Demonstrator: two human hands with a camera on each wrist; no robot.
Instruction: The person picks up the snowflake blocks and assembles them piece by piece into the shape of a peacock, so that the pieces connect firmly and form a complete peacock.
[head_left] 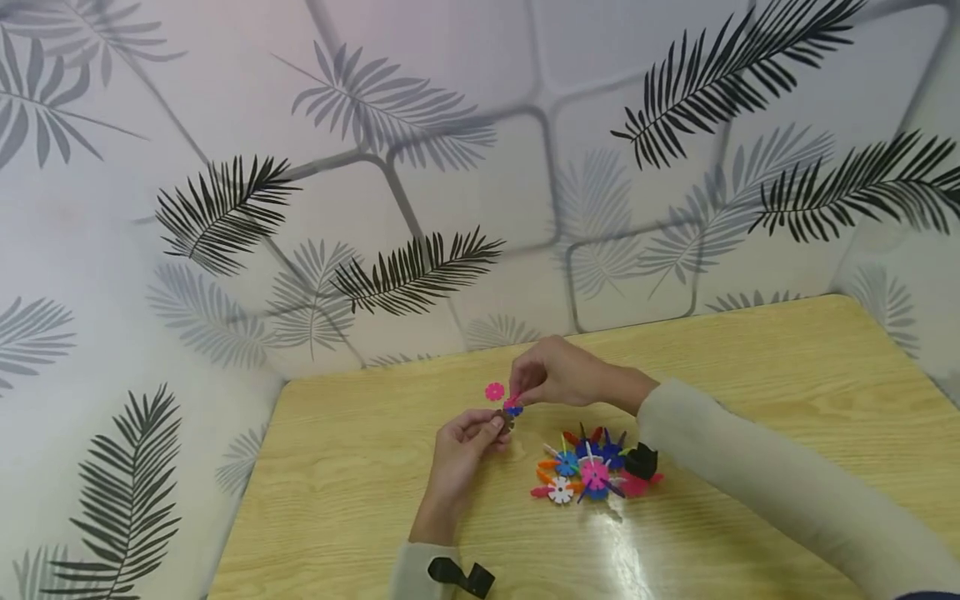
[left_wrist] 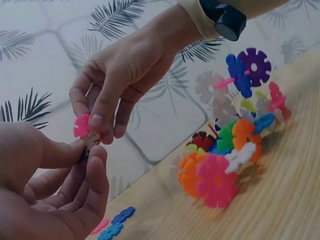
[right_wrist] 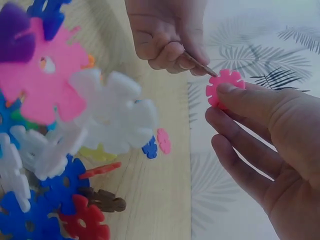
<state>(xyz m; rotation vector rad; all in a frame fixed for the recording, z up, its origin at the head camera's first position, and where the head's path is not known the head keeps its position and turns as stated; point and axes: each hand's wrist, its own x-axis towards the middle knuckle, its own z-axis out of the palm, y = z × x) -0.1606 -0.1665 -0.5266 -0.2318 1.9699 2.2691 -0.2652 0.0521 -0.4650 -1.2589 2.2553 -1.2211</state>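
My right hand (head_left: 517,398) pinches a pink snowflake disc (right_wrist: 224,86) between thumb and forefinger. My left hand (head_left: 498,425) pinches a small brown disc (right_wrist: 200,66), seen edge-on. The two discs meet edge to edge above the wooden table (head_left: 352,508). In the left wrist view the pink disc (left_wrist: 81,125) sits against the piece in my left hand (left_wrist: 87,150), with my right hand (left_wrist: 92,125) above it. A cluster of joined multicoloured discs (head_left: 592,468) stands on the table right of both hands, also close up in both wrist views (left_wrist: 225,160) (right_wrist: 75,115).
A loose pink disc (head_left: 494,391) and a blue disc (right_wrist: 149,148) lie on the table by my hands. Leaf-patterned walls (head_left: 450,167) close in the table at the back and sides. A black wrist unit (head_left: 641,460) sits by the cluster.
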